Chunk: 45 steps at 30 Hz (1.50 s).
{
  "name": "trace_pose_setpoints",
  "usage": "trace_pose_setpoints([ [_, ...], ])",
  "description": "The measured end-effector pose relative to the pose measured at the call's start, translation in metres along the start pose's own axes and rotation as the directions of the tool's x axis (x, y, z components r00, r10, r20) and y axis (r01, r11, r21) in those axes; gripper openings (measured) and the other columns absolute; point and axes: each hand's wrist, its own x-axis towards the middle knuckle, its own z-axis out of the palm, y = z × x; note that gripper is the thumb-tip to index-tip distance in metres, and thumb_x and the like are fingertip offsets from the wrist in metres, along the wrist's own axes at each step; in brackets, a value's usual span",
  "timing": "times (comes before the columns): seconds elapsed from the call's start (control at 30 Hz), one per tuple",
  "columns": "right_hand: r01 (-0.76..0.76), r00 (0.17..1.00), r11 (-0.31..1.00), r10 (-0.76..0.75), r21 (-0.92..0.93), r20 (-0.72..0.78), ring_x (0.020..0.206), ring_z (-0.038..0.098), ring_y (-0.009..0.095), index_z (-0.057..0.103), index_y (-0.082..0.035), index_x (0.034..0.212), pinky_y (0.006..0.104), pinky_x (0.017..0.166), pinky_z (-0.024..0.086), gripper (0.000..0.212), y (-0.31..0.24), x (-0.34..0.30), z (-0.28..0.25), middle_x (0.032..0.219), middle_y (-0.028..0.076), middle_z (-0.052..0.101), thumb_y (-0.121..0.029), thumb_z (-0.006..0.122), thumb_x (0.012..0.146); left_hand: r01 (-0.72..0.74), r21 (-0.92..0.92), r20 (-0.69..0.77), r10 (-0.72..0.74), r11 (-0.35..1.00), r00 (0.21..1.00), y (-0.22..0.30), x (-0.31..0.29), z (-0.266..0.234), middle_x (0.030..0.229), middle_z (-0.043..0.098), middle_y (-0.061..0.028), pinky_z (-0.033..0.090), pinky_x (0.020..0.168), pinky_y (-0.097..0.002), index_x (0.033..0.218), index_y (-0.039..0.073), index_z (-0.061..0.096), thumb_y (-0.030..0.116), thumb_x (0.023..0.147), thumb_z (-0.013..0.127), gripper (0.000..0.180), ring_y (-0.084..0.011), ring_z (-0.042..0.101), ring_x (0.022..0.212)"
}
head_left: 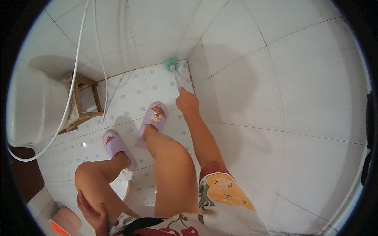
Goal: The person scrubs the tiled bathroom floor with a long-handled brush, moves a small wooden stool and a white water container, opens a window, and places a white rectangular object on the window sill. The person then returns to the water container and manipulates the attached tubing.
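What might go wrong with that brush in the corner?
The slippers might slide on the shiny floor. The right hand holds the brush out at the end of a stretched arm, so leaning too far could upset the person's balance.

Brush (175, 74): round, frilly green head (171, 64), slim pale handle. Head sits at floor (151, 86) edge by the wall (157, 47), near corner. Handle slants back, far end gripped in right hand (188, 102).
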Motion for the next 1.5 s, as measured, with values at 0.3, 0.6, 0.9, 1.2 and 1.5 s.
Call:
trace_pose_setpoints([
  [0.3, 0.043, 0.986, 0.989, -0.019, -0.140, 0.168, 0.070, 0.059, 0.035, 0.034, -0.023, 0.130, 0.0480, 0.059, 0.046, 0.047, 0.074, -0.146, 0.019, 0.081, 0.017, 0.059, -0.025, 0.046, 0.084, 0.025, 0.048, -0.014, -0.025, 0.999, 1.000, -0.005, 0.002, -0.004, 0.124, 0.037, -0.0229, 0.029, 0.098, -0.0414, 0.130, 0.001, 0.032, 0.018, 0.065, 0.058, 0.072, -0.0375, 0.035, 0.116],
  [0.6, 0.044, 0.982, 0.991, -0.020, -0.127, 0.190, 0.071, 0.059, 0.035, 0.034, -0.024, 0.129, 0.0489, 0.059, 0.045, 0.050, 0.131, -0.224, 0.044, 0.074, 0.018, 0.059, -0.027, 0.050, 0.082, 0.082, 0.008, 0.015, -0.082, 0.997, 0.997, -0.009, 0.001, -0.006, 0.130, 0.032, -0.0201, 0.030, 0.099, -0.0402, 0.132, 0.004, 0.029, 0.018, 0.068, 0.057, 0.072, -0.0347, 0.036, 0.119],
  [0.9, 0.103, 0.994, 0.991, -0.106, -0.088, -0.027, 0.084, 0.059, 0.034, 0.037, -0.015, 0.128, 0.0430, 0.069, 0.047, 0.044, -0.004, -0.007, -0.008, 0.093, 0.019, 0.060, -0.022, 0.042, 0.086, 0.071, -0.048, 0.014, -0.070, 0.996, 0.997, 0.000, 0.000, -0.007, 0.126, 0.035, -0.0211, 0.030, 0.098, -0.0398, 0.131, 0.002, 0.031, 0.018, 0.064, 0.058, 0.073, -0.0366, 0.036, 0.116],
  [1.2, 0.028, 0.992, 0.980, -0.003, -0.197, 0.123, 0.066, 0.058, 0.034, 0.039, -0.021, 0.128, 0.0455, 0.059, 0.046, 0.046, 0.125, -0.208, 0.030, 0.077, 0.015, 0.061, -0.025, 0.048, 0.083, 0.000, -0.032, -0.007, 0.000, 0.999, 1.000, -0.006, -0.001, -0.001, 0.127, 0.035, -0.0212, 0.029, 0.098, -0.0402, 0.131, 0.004, 0.031, 0.017, 0.066, 0.058, 0.072, -0.0375, 0.036, 0.116],
  [1.5, -0.099, 0.992, 0.995, 0.101, -0.031, 0.075, 0.073, 0.060, 0.034, 0.039, -0.017, 0.127, 0.0462, 0.061, 0.047, 0.049, 0.164, -0.272, 0.046, 0.094, 0.017, 0.061, -0.025, 0.051, 0.081, 0.067, -0.006, 0.010, -0.067, 0.998, 0.998, -0.011, 0.000, 0.000, 0.130, 0.032, -0.0190, 0.027, 0.100, -0.0394, 0.132, 0.004, 0.029, 0.018, 0.067, 0.055, 0.072, -0.0340, 0.034, 0.119],
])
